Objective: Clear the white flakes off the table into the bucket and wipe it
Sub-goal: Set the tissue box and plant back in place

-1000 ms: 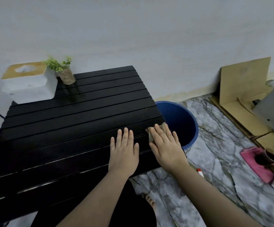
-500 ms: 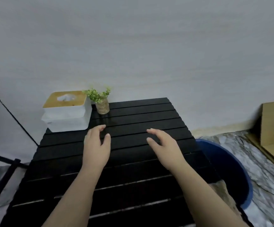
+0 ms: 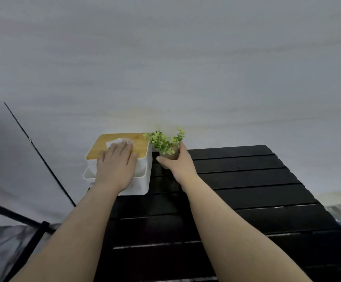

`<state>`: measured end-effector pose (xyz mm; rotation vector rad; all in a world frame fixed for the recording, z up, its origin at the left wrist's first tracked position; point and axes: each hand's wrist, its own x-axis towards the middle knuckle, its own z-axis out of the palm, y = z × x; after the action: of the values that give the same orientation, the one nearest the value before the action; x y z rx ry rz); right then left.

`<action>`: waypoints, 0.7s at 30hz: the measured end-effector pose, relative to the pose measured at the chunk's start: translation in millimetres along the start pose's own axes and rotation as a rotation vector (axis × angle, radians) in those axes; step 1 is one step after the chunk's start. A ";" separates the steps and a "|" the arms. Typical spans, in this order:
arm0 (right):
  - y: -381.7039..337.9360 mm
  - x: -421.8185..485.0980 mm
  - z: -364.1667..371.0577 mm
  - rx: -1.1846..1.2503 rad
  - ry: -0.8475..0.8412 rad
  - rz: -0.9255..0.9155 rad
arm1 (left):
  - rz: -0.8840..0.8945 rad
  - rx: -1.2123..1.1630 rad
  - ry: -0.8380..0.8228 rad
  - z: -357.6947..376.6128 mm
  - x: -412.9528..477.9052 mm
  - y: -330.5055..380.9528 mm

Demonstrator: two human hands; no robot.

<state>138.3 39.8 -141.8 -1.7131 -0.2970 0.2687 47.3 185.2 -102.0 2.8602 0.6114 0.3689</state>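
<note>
Now right hand [image 3: 177, 166] grips plant pot [image 3: 168, 154]; table [image 3: 247, 180] beneath.

No text, label, brand, number or sign can be read anywhere in this view: the white tissue box [image 3: 134, 181] with the wooden lid under the fingers [image 3: 122, 149] of the left hand [image 3: 115, 166] carries no lettering, the small plant pot [image 3: 168, 154] between the right hand's [image 3: 176, 165] fingers and thumb shows none, and the black slatted table [image 3: 247, 180] and the wall are plain
</note>
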 end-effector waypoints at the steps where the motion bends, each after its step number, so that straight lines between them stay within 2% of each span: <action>1: 3.0 5.4 3.5 0.003 0.016 0.008 | -0.002 -0.002 0.013 4.2 0.4 -1.6; 5: 9.1 20.4 11.9 -0.021 0.101 -0.001 | -0.028 -0.057 0.066 8.9 -3.1 1.8; 10: 6.1 26.0 -6.8 -0.035 0.077 0.035 | -0.019 -0.054 0.041 11.4 -4.1 20.1; 15: 14.8 19.7 -79.3 -0.030 0.246 0.024 | -0.010 -0.047 0.042 15.1 -2.9 31.2; 21: 21.9 24.6 -175.1 -0.113 0.528 0.042 | -0.022 -0.056 0.028 15.4 -0.1 33.4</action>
<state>222.3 -117.2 -135.7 -1.8332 0.1161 -0.1766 64.0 153.2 -108.7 2.7970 0.6267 0.4167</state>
